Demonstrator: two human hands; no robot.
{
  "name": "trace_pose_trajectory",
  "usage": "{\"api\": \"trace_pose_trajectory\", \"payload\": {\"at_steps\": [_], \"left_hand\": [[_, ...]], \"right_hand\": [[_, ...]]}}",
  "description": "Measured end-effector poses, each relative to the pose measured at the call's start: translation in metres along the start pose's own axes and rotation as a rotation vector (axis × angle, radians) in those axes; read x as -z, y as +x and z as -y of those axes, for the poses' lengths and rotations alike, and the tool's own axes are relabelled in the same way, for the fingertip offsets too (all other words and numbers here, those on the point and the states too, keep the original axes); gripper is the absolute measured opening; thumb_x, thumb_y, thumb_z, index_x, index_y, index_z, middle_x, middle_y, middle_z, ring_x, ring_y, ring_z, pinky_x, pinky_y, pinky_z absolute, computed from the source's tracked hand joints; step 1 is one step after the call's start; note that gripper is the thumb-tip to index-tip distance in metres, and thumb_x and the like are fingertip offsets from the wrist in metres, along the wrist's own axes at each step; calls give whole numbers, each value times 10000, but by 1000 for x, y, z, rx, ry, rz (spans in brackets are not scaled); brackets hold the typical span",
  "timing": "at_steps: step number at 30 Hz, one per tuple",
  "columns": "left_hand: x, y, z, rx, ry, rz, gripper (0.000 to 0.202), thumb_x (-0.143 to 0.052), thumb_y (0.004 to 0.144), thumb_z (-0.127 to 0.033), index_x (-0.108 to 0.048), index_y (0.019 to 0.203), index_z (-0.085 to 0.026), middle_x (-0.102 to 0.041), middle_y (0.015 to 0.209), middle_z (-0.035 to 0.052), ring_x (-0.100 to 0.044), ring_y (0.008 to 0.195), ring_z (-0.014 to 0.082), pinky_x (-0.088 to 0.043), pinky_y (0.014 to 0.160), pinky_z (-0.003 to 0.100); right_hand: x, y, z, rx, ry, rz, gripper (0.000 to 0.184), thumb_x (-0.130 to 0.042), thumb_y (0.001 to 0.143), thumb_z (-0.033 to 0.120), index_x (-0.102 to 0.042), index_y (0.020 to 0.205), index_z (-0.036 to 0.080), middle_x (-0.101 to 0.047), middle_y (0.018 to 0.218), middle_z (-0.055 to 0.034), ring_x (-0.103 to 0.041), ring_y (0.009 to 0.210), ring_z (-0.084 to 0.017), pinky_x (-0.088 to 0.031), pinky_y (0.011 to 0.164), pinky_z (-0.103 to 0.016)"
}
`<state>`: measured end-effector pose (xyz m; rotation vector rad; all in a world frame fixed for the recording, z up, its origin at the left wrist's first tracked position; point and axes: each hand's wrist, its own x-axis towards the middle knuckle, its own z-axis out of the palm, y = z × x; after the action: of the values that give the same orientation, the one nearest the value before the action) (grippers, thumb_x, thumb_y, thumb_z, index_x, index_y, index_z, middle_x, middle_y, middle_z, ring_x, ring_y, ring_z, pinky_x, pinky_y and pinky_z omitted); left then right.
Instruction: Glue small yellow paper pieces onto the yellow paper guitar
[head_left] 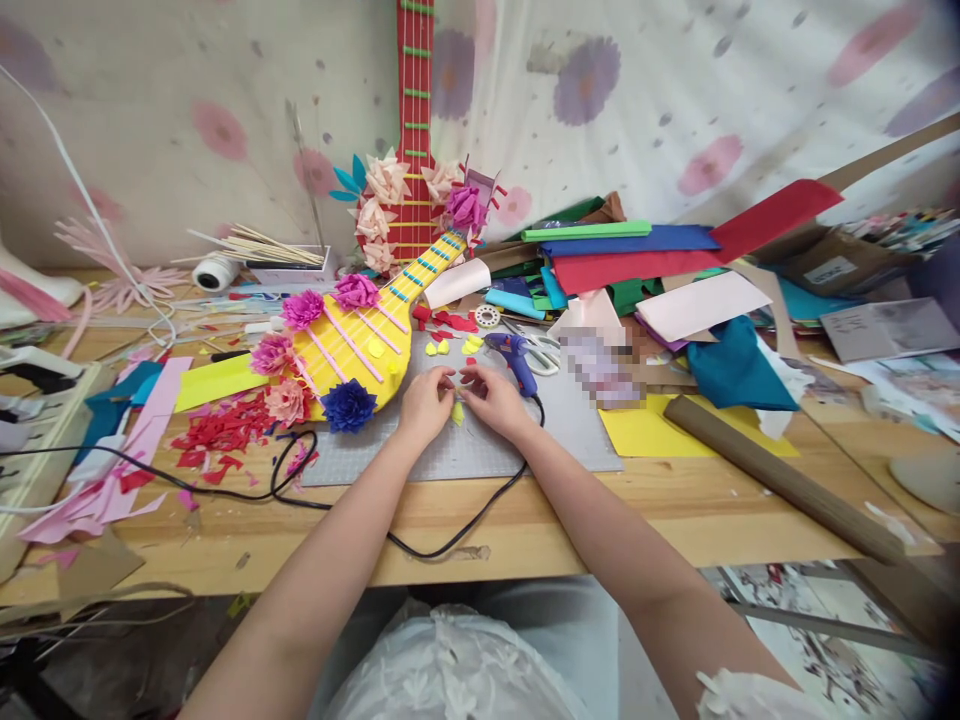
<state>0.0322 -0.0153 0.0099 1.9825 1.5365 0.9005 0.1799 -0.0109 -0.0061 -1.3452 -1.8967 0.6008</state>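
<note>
Over the grey cutting mat, my left hand and my right hand meet with thumbs and fingertips pinched together. What they pinch is too small to make out. A yellow-green paper petal shows just below the fingertips; whether it is held or lies on the mat I cannot tell. Beyond the fingers are several yellow paper pieces and red paper scraps. A blue glue gun lies beside my right hand, with scissors behind it. Left of my left hand rests a yellow paper lute with paper flowers.
A red paper instrument leans on the curtain. The glue gun's black cord loops across the table front. Red scraps are heaped on the left. Coloured paper rolls pile up at the back right, and a brown roll lies nearer.
</note>
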Motion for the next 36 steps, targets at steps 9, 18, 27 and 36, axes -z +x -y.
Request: {"api": "trace_pose_trajectory", "payload": {"at_steps": [9,18,27,36], "left_hand": [[-8,0,4,137,-434,-43,303,-595,718,-145,-558,1018,-165,-644,970,78,-623,823,144,-506,756,293],[-6,2,9,193,-522,-113,200,-595,703,-173,-573,902,-165,-599,760,15,-578,698,117,-492,685,267],[-10,4,12,283,-688,-171,134,-631,667,-183,-617,797,-150,-616,690,5,-566,622,104,-474,633,245],[-8,14,12,408,-978,-318,157,-682,613,-231,-578,691,-142,-606,667,5,-624,668,132,-510,573,245]], "right_hand": [[2,0,5,-14,104,-31,262,-509,752,162,-570,1005,190,-653,827,-26,-584,726,-134,-455,715,-289],[25,2,2,-39,216,58,205,-553,757,291,-570,929,180,-632,817,-19,-562,712,-122,-439,698,-277],[98,9,-26,-281,-273,-41,419,-623,654,559,-583,791,164,-583,718,-32,-499,629,-146,-355,557,-265],[54,18,-29,-378,-200,-221,380,-537,738,523,-619,768,153,-642,744,-109,-576,709,-229,-409,610,-314]]}}
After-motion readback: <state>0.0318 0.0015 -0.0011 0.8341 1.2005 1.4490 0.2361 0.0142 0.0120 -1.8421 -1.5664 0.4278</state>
